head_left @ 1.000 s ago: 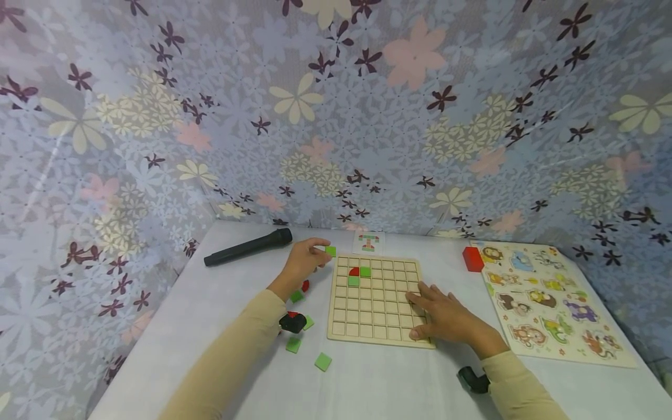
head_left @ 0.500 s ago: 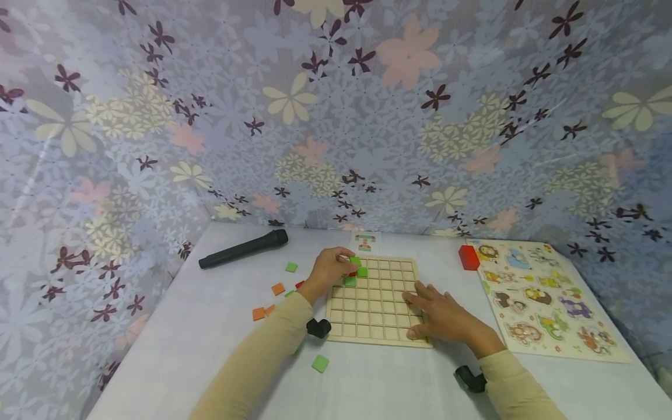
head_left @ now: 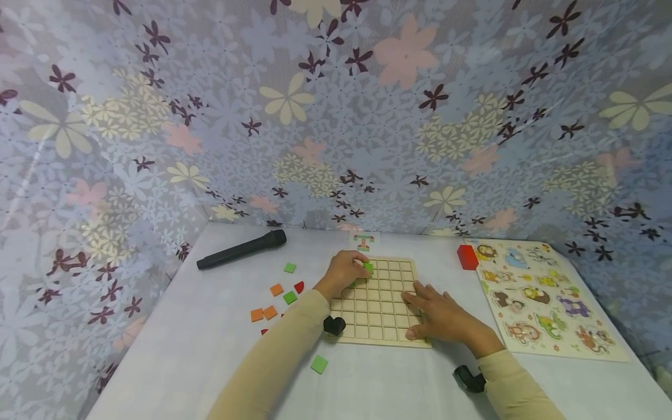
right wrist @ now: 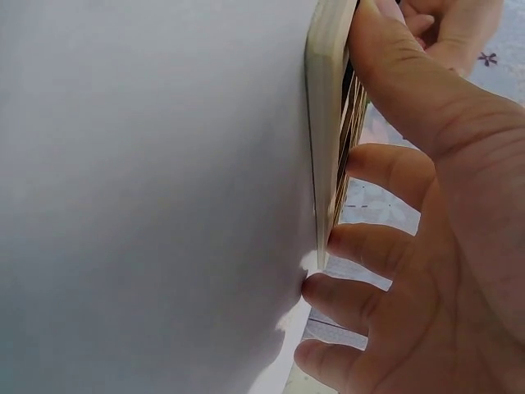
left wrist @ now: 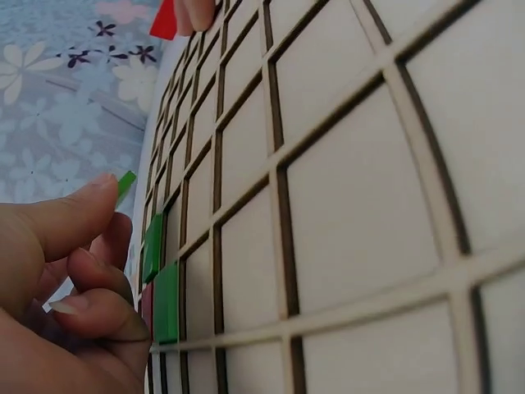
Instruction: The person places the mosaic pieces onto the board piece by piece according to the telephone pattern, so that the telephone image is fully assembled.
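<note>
Green paint covers the thin tile (left wrist: 125,187) that the person's left hand (head_left: 345,273) pinches between thumb and fingers, above the far left part of the grid board (head_left: 385,303). From where I stand it looks like painted wood, so I'd expect it to be light, stiff and hard to break, though its smooth face could slide under a fingertip. Best to take it by two opposite edges; a hold on one corner would probably let it twist. In the left wrist view only a sliver pokes past the thumb, tilted and seemingly clear of the board, with two green squares (left wrist: 166,302) lying in cells near it. The right hand (head_left: 441,315) rests with fingers spread on the right side of the board, clutching nothing.

Compared with half a second ago, the left hand is further right, and the tile with it; back then it was closer to the board's far left corner. On the worktop (head_left: 388,385), a red piece (head_left: 299,287) and a loose green square (head_left: 290,297), then partly hidden by the arm, now show whole to its left. The right hand stays where it was.
</note>
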`<state>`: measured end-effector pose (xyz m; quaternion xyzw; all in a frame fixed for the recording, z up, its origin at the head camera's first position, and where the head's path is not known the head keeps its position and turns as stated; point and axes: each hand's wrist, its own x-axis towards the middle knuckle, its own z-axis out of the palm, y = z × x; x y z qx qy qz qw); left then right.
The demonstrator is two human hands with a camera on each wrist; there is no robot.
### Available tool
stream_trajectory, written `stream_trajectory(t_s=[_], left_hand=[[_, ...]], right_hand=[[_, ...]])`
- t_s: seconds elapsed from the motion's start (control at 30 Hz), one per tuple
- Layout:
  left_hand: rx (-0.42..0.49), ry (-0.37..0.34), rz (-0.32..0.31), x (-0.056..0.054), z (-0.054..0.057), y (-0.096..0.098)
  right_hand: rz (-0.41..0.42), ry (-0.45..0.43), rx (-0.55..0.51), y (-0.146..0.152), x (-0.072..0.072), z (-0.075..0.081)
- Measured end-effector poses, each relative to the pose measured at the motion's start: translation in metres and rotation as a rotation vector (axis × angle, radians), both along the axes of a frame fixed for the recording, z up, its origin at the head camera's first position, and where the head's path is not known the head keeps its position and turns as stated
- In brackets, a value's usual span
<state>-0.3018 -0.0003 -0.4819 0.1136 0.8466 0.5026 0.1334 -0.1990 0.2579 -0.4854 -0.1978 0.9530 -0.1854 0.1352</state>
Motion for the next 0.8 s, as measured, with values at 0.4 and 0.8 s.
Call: stream_trajectory(t_s=[0.4,0.8], left_hand=[[-0.313,0.11,-0.04,-0.005,-0.004,0.015],[-0.122,0.054,-0.055,-0.003,0.006,-0.007]], right_hand=[[0.0,0.004,0.002,-0.001,-0.002,-0.001],[-0.003,-0.005,0.011,-0.001,-0.001,0.003]])
